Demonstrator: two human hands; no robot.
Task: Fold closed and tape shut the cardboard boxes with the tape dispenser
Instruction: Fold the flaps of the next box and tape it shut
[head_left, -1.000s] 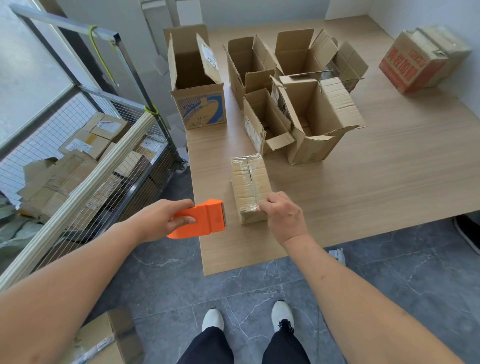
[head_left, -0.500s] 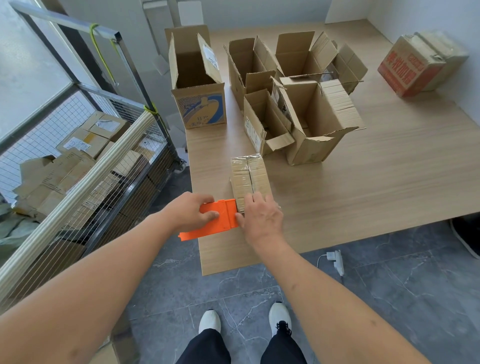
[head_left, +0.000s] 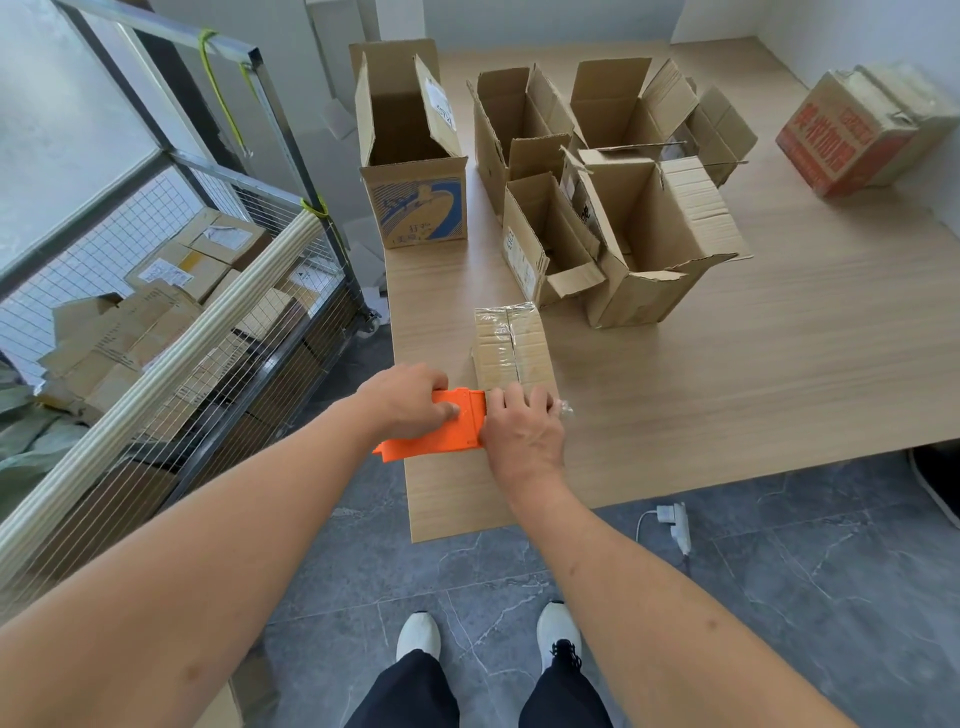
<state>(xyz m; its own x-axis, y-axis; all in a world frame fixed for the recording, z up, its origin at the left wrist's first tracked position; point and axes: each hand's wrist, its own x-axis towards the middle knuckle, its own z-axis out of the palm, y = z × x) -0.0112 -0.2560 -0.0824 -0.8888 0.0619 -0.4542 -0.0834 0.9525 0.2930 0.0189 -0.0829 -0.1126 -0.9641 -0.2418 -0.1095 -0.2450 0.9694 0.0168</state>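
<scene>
A small closed cardboard box (head_left: 511, 345), its top glossy with clear tape, lies near the front left corner of the wooden table (head_left: 753, 364). My left hand (head_left: 408, 397) grips the orange tape dispenser (head_left: 441, 434) and holds it against the box's near left side. My right hand (head_left: 522, 428) covers the near end of the box with its fingers curled over it. A crumpled bit of clear tape (head_left: 563, 408) sticks out to the right of that hand. Several open boxes stand behind, the nearest being a narrow one (head_left: 540, 249) and a wide one (head_left: 660, 244).
A tall open box with blue print (head_left: 413, 171) stands at the table's left edge. A red-printed box (head_left: 852, 130) sits at the far right. A wire cage cart (head_left: 171, 322) full of parcels is on my left. A white plug (head_left: 675, 525) lies on the grey floor.
My left hand has brought the dispenser rightward up against the box. My right hand has shifted from the box's near right corner onto its near end, next to the dispenser.
</scene>
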